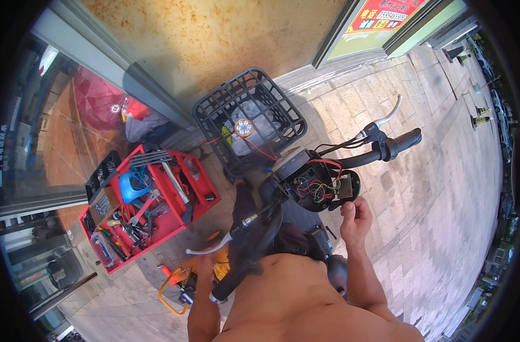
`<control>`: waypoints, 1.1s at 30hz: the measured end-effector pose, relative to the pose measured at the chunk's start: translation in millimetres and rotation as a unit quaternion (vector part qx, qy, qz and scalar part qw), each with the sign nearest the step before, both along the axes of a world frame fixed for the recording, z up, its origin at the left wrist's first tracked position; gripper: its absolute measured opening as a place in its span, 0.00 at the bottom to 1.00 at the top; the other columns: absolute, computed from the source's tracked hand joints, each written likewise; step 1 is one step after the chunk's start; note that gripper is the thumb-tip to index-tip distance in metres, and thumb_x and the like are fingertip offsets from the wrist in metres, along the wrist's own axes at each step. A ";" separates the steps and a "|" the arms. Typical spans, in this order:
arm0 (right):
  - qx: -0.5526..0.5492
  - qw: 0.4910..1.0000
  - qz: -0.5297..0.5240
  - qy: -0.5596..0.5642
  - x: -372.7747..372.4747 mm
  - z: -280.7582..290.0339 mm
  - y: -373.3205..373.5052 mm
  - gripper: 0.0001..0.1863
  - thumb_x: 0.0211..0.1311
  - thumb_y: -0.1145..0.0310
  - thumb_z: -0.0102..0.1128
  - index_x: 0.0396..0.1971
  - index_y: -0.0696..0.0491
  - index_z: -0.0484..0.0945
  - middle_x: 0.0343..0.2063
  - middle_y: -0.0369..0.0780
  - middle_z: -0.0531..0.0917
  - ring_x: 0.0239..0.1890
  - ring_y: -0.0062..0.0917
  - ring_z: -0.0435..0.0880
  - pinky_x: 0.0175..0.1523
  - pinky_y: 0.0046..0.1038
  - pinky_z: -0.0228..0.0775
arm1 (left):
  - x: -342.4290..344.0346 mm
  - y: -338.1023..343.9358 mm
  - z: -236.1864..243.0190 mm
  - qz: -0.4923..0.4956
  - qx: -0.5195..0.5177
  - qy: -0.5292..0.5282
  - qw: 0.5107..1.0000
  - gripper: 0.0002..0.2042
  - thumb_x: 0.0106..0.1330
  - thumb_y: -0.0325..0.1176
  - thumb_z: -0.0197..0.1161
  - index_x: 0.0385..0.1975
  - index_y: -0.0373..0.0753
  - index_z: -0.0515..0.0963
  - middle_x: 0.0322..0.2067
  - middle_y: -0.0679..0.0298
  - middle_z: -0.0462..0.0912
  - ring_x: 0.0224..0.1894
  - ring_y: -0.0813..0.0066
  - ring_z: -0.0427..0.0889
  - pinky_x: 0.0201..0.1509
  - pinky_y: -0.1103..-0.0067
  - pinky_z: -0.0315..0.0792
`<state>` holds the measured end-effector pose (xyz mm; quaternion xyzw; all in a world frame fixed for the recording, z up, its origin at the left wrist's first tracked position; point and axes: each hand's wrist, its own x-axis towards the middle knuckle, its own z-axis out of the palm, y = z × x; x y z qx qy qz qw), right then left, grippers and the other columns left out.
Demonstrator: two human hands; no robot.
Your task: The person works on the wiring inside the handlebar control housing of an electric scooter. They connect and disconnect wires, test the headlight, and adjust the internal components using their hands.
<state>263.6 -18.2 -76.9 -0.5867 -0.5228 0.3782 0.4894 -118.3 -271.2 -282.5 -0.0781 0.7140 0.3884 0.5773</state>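
An electric scooter's handlebar stands before me, its centre housing point(294, 161) opened up, with a tangle of coloured wires point(312, 189) showing. My right hand point(357, 222) is closed at the lower edge of a dark, rounded display cover point(357, 181), thumb and fingers pinched on its rim. Wires run from the housing into that cover. At the left, my left hand point(205, 264) is below the left brake lever point(209, 248), close to the black grip point(235, 279); its fingers are mostly hidden. A round LED lamp point(244, 127) on thin wires rests over the front basket point(250, 73).
A red toolbox point(163, 231) full of hand tools stands open on the paving at left, beside a glass door. The right brake lever point(390, 111) and grip point(409, 139) reach out at right. An orange-framed object point(177, 285) lies near my left forearm. A rusty panel point(214, 34) rises ahead.
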 end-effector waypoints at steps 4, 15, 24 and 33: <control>0.007 1.000 -0.008 -0.008 2.1 -3.2 -0.7 0.09 0.70 0.66 0.58 0.33 0.56 0.73 0.25 0.30 0.73 0.26 0.10 0.68 0.31 0.15 0.60 | 0.5 12.6 22.7 0.031 -0.021 0.018 0.999 0.07 0.66 0.37 0.62 0.36 0.43 0.76 0.22 0.71 0.71 0.22 0.82 0.71 0.21 0.85 0.63; 0.000 1.000 -0.012 -0.026 6.0 -11.3 -3.3 0.10 0.69 0.68 0.60 0.32 0.58 0.73 0.28 0.35 0.77 0.29 0.15 0.71 0.34 0.19 0.64 | -0.6 26.8 32.9 0.072 0.048 0.068 0.994 0.06 0.66 0.35 0.62 0.33 0.41 0.74 0.24 0.68 0.73 0.22 0.79 0.72 0.22 0.83 0.65; 0.023 0.995 -0.029 -0.090 0.8 -15.2 -7.3 0.07 0.68 0.70 0.61 0.35 0.57 0.73 0.28 0.35 0.80 0.29 0.14 0.77 0.35 0.17 0.69 | -17.8 121.2 188.2 0.050 0.221 0.281 0.933 0.14 0.70 0.38 0.59 0.48 0.35 0.75 0.43 0.61 0.81 0.42 0.74 0.80 0.47 0.77 0.74; -0.014 0.993 -0.058 -0.104 -1.2 -14.3 -18.5 0.08 0.63 0.75 0.63 0.36 0.59 0.73 0.27 0.38 0.83 0.28 0.17 0.82 0.33 0.20 0.74 | 66.1 166.3 286.5 -0.241 0.422 0.314 0.816 0.17 0.59 0.31 0.68 0.47 0.35 0.76 0.50 0.54 0.79 0.53 0.59 0.78 0.59 0.67 0.70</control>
